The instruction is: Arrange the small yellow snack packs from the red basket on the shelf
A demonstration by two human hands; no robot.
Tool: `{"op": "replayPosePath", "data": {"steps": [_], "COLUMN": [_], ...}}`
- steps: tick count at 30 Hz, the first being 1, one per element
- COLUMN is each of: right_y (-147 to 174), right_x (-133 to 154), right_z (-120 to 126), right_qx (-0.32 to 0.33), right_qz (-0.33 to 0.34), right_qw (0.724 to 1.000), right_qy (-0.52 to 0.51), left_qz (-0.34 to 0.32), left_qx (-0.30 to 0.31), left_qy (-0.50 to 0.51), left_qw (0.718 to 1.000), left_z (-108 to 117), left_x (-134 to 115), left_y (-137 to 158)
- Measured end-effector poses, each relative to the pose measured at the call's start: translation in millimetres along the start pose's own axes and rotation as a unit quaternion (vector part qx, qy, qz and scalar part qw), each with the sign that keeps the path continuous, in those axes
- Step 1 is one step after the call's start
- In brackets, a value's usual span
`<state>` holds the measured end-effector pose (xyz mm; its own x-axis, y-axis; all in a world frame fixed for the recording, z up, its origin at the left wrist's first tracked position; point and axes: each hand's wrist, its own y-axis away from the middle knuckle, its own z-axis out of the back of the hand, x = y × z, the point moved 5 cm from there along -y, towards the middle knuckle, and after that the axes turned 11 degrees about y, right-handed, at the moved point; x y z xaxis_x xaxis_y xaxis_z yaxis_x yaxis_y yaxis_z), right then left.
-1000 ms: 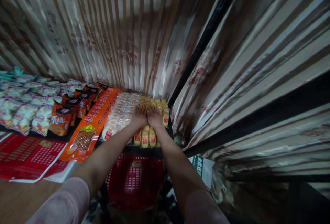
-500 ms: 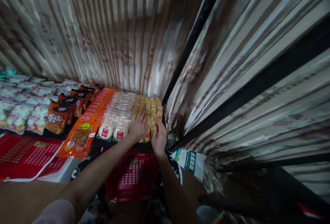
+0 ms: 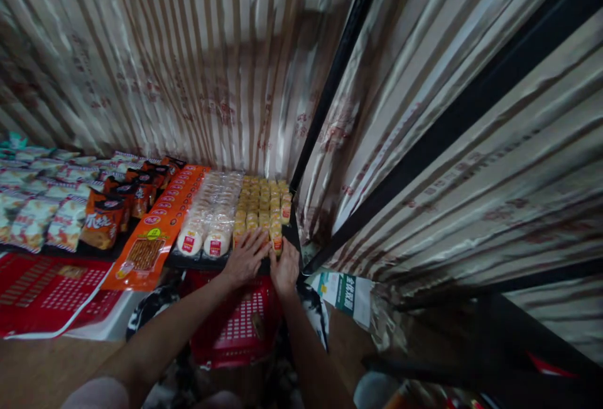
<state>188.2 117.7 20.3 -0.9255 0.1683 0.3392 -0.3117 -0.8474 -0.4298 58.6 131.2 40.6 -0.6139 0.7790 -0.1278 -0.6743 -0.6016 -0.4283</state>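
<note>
Rows of small yellow wrapped snack packets [image 3: 264,198] lie at the right end of the dark shelf. My left hand [image 3: 245,257] rests with fingers spread on the front packets of the middle rows. Beside it, my right hand [image 3: 285,269] touches the front of a row, its fingers stretched forward around a yellow packet with a red label [image 3: 276,244]; I see no firm grip. Left of these lie two rows of round white wrapped cakes [image 3: 215,244] with red labels. A red plastic basket [image 3: 235,340] sits below my forearms, with a small brownish piece in it.
An orange snack bag strip [image 3: 146,252], black-and-orange bags [image 3: 101,220] and white snack bags [image 3: 35,223] fill the shelf leftward. Another red basket [image 3: 47,296] stands at left. A black post [image 3: 325,101] and printed plastic sheeting [image 3: 226,63] enclose the shelf.
Both hands have drawn back from over the yellow packets to their front edge. The front right corner of the shelf now shows bare. The view has shifted slightly.
</note>
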Motion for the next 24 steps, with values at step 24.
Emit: {"op": "replayPosePath", "data": {"steps": [24], "right_y": [9], "right_x": [-11], "right_z": [-3], "right_qx": [-0.080], "right_qz": [-0.084], "right_qw": [0.988], "right_qy": [-0.105], "left_qz": [0.005], "left_qx": [0.019], "left_qy": [-0.004], "left_qw": [1.000], "left_z": [-13], "left_x": [9], "left_y": [3]}}
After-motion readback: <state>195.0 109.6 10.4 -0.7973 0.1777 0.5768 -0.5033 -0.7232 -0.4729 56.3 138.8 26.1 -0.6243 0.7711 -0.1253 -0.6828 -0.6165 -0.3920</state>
